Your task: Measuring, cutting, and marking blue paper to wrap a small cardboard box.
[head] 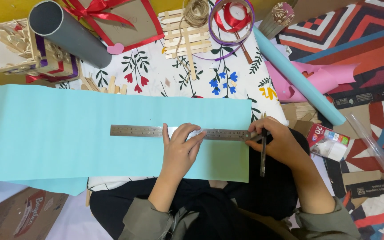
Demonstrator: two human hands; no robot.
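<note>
A small rectangular white carton with a red-and-green printed panel (328, 142) lies on the floor just right of the person's lap, tilted. A brown cardboard box with a red-and-white oval label (25, 216) sits at the lower left corner, partly under the pale blue sheet. Among the cardboard scraps on the right lie two black rectangular printed labels with white edging, one at mid-right (364, 98), one lower right (370, 190)

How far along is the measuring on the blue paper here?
Done: the light blue paper sheet lies spread flat, with the metal ruler across it. In hand: the left hand presses the ruler; the right hand holds a pen at its end. No drawn line is visible.
</note>
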